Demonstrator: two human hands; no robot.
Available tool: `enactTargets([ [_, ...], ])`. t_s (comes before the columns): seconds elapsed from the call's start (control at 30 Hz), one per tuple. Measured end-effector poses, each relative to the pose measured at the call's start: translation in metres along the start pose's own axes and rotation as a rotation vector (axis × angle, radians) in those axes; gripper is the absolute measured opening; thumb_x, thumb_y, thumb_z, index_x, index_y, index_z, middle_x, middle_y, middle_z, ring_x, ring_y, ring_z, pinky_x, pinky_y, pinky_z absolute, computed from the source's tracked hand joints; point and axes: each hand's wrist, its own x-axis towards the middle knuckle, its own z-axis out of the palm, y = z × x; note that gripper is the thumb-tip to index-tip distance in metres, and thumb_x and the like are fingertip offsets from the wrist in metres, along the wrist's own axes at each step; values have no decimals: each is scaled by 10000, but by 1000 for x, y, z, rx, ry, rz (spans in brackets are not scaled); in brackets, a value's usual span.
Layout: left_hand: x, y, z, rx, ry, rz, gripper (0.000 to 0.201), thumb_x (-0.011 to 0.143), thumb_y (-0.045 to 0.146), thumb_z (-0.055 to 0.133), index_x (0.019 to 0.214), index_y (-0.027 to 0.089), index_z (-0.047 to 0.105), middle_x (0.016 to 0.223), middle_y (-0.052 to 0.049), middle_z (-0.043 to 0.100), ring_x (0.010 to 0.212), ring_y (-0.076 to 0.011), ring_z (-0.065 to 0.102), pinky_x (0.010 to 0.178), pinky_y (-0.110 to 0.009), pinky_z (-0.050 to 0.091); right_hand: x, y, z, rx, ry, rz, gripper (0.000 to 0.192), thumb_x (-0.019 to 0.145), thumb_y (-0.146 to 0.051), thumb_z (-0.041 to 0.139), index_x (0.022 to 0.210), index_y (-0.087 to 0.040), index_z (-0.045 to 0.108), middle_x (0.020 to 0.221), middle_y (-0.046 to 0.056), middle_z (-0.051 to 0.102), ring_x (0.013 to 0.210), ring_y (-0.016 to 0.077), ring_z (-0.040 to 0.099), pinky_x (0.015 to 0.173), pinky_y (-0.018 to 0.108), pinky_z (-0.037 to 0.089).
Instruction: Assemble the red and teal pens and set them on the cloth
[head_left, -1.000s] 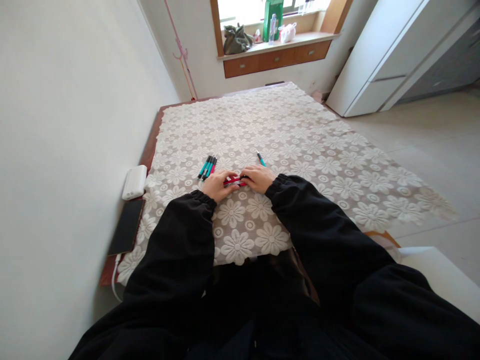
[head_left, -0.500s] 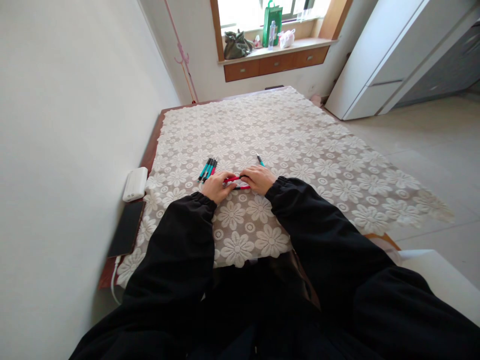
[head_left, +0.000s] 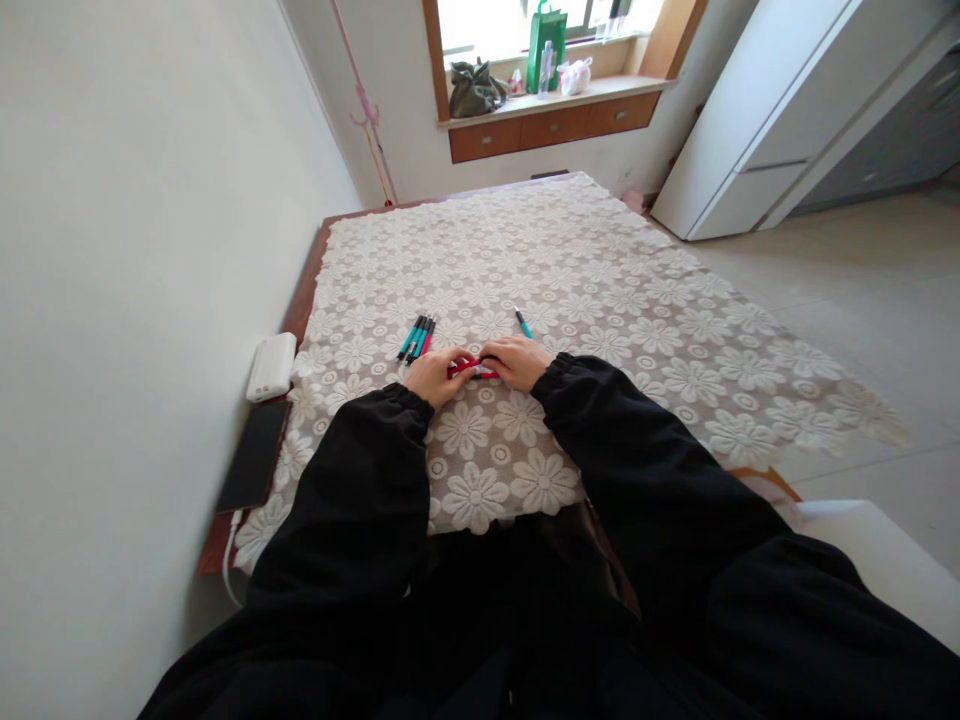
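Observation:
My left hand [head_left: 438, 378] is closed on a red pen [head_left: 463, 367], its fingers pinched around the barrel. Against the pen's other end, my right hand [head_left: 517, 362] has its fingertips pinched, and they partly cover it. A second red pen [head_left: 489, 376] lies on the tablecloth just below my fingers, partly hidden. Left of my left hand is a small row of teal-and-black pens [head_left: 410, 338], with a red one [head_left: 427, 340] at its right side. One teal pen [head_left: 524, 323] rests alone beyond my right hand.
A flower-patterned lace tablecloth [head_left: 480, 250] covers the table. Along its left edge, by the wall, are a white power bank [head_left: 271, 367] and a black tablet-like slab [head_left: 253, 457] with a white cable [head_left: 227, 560]. A white chair [head_left: 877, 560] stands at the lower right.
My fingertips have come closer together around the red pen, and less of it shows between them. The other pens have stayed where they were.

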Motion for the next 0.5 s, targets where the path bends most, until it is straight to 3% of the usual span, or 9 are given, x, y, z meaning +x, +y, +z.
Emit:
enactTargets([
  [0.17,-1,1,-1,-21,19,-12,270,925,390,666,1127,223,732,1012,-58,790,911,-213,732,838,-329,561,0,-1,-1,1,2,4,270,1030,-278,500,1114,-166,730,1068,117,764,986,228,673,861,314,422],
  [0.5,2,5,-6,57,174,-25,216,951,375,635,1038,211,743,1018,-67,781,951,-216,697,934,-355,540,0,0,-1,-38,50,67,322,1055,-338,456,1123,-167,721,1033,113,753,945,220,647,830,313,397],
])
